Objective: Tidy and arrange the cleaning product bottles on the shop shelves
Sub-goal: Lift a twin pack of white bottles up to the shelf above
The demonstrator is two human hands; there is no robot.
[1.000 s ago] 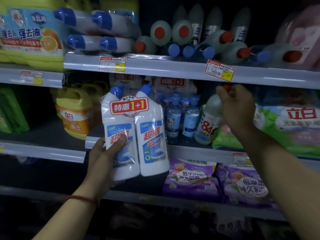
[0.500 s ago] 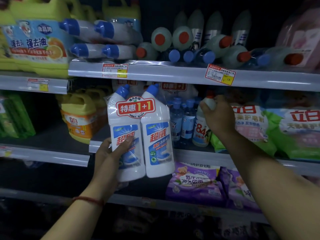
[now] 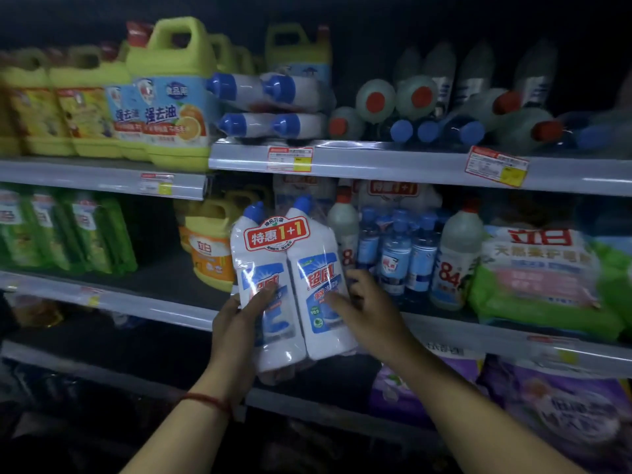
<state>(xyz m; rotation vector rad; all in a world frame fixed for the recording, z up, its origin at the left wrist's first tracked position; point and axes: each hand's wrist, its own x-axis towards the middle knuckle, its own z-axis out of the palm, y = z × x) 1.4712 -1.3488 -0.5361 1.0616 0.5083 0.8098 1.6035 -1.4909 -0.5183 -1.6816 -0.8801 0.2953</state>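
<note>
A shrink-wrapped twin pack of white toilet-cleaner bottles (image 3: pixel 290 268) with blue caps and a red "1+1" sticker is held upright in front of the middle shelf (image 3: pixel 164 309). My left hand (image 3: pixel 239 323) grips its lower left side, thumb across the label. My right hand (image 3: pixel 362 309) touches its lower right side, fingers lying on the wrap. Behind it stand a white "84" bottle (image 3: pixel 345 230), several small blue-capped bottles (image 3: pixel 396 254) and a second "84" bottle (image 3: pixel 456 258).
The upper shelf (image 3: pixel 393 162) carries lying blue-capped and red-capped bottles and green-yellow jugs (image 3: pixel 171 94). A yellow jug (image 3: pixel 208 244) and green refill packs (image 3: pixel 68 230) sit left on the middle shelf. Soft wipe packs (image 3: pixel 543 278) lie right. Purple bags (image 3: pixel 561 405) fill the lower shelf.
My right hand left the white "84" bottle on the shelf and came down onto the twin pack's right side. The view has shifted left and down.
</note>
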